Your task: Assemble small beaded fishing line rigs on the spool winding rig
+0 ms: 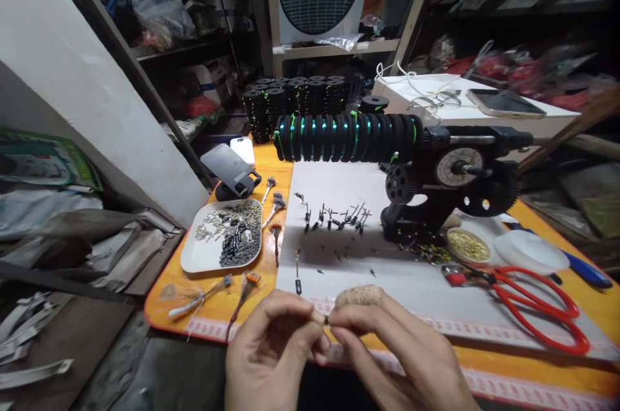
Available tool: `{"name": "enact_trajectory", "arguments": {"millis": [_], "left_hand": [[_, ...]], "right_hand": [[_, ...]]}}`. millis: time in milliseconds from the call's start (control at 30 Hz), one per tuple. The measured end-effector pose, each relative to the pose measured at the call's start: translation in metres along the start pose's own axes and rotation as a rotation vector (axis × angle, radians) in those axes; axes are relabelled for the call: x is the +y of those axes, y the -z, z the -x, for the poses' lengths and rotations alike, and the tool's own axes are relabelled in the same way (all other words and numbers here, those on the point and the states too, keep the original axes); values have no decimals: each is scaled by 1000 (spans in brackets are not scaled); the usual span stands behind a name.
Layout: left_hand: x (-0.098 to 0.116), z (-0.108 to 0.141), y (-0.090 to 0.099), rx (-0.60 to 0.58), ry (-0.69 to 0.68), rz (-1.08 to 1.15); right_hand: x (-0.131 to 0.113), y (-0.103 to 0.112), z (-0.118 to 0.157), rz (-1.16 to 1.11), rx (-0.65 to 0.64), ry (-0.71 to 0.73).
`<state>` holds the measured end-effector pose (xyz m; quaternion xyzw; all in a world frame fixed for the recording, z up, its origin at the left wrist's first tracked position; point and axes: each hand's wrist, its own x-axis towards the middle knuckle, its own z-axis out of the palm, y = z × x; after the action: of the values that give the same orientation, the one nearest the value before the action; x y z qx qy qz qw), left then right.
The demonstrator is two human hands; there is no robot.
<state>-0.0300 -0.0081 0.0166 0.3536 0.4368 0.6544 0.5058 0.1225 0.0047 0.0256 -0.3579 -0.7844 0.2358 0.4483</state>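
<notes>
- Left hand (271, 349) and right hand (387, 353): fingertips pinched together on one tiny dark part (326, 320), near table edge.
- One red scissors (527, 307), right.
- One white tray (223, 234), left.
- One winder (436, 185) carrying a row of black spools (346, 137), far.

Both hands meet low in the view, toward 6 o'clock, fingertips pressed close together. The left hand (274, 349) comes up from 7 o'clock, back of the hand toward the camera, its thumb and forefinger pinched to a point at its 2 o'clock — the other fingers curl loosely beneath. The right hand (392, 353) enters from 5 o'clock, knuckles upward, thumb and forefinger pinched toward 10 o'clock — their tips almost touch the left's.
</notes>
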Motion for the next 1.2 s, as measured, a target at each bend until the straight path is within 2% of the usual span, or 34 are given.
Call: {"name": "enact_trajectory", "arguments": {"millis": [67,167,267,333,367,433,600,733,933,1200], "left_hand": [[-4,-1,8,-5,-146,-144],[-6,-6,26,-90,-476,-441],[-1,-16,45,-358,-759,-699],[5,-24,53,-526,-836,-843],[7,-28,55,-562,-846,-900],[11,-36,56,-565,-802,-974],[18,-51,46,-583,-497,-1013],[29,-59,42,-600,-340,-1122],[37,-66,40,-636,-312,-1252],[40,-72,41,-696,-258,-1239]], "right_hand": [[0,-1,-1,22,-21,-21],[2,-5,-3,34,-19,-62],[5,-10,-3,44,-12,-96],[7,-13,-3,102,4,-90],[9,-15,-2,143,12,-78],[13,-19,-1,221,13,-51],[21,-27,-1,317,-12,-17],[24,-32,-4,352,-40,2],[25,-32,-2,393,-81,2],[24,-32,-5,394,-135,-21]]}}
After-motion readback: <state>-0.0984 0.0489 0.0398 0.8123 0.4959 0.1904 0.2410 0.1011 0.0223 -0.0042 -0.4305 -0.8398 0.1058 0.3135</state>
